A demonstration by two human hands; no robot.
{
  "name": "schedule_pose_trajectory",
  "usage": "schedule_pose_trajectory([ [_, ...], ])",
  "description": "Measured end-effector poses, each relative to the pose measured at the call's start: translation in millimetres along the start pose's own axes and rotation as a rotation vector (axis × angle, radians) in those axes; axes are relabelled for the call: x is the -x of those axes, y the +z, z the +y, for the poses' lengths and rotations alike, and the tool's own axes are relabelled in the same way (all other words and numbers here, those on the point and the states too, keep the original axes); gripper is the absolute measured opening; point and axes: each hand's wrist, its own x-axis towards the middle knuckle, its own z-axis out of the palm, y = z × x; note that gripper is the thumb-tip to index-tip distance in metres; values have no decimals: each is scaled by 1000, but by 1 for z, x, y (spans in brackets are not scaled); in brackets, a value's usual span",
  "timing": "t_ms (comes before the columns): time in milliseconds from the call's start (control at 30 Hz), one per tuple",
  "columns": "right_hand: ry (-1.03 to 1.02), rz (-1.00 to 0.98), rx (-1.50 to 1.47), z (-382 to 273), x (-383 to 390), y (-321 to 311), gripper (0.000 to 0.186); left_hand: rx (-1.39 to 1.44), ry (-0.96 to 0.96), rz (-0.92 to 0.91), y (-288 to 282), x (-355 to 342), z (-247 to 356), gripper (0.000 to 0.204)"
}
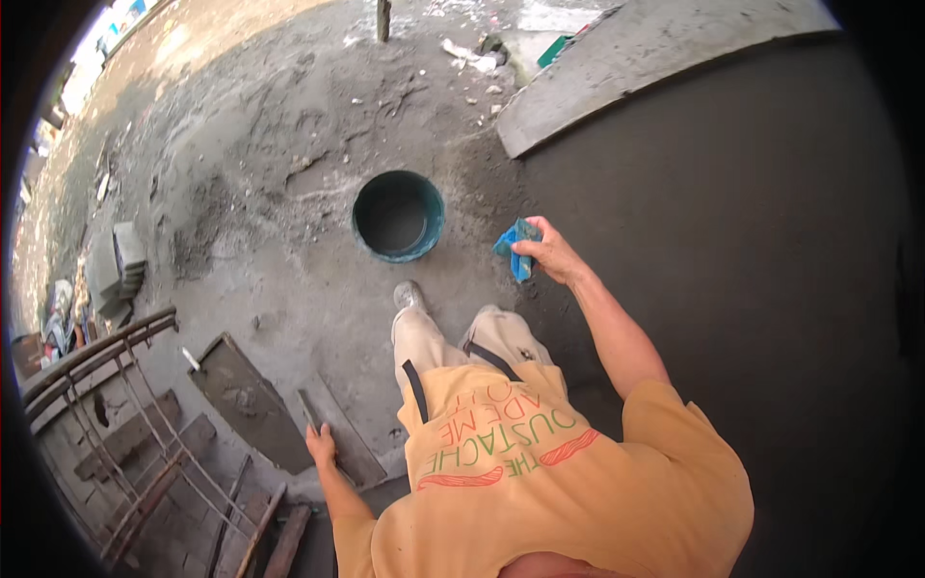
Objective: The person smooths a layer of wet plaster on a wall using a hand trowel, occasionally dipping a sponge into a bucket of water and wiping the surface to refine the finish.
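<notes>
In my right hand (547, 252) is a crumpled blue piece of plastic or cloth (520, 252), pinched between thumb and fingers. It is held in front of me, beside a large dark grey, smooth surface (732, 222). Low on the left, my left hand (321, 445) is closed round the lower end of a thin, narrow grey strip (307, 408); its exact kind is too small to tell. A round teal bucket (358, 231) stands on the ground ahead of my feet, and its inside looks dark grey.
A pale concrete slab edge (617, 82) borders the dark surface at the far right. Rough grey sand or mortar (251, 144) spreads ahead. At left lie stacked grey blocks (116, 265), a wooden ladder-like frame (145, 424) and a framed rectangular panel (246, 400).
</notes>
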Motion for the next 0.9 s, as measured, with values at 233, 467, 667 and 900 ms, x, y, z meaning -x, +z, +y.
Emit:
schedule_pose_trajectory([
  [233,298,-298,262,57,-150,142,64,-142,406,170,-4,-47,12,54],
  [467,-68,-447,1034,242,-357,234,78,-80,284,110,52,-96,10,52],
  [667,-114,-376,1325,359,-527,298,66,-115,-105,70,118,-122,-56,49],
  [900,-252,-85,1368,478,-617,317,62,-301,-317,-22,151,-104,-94,38],
])
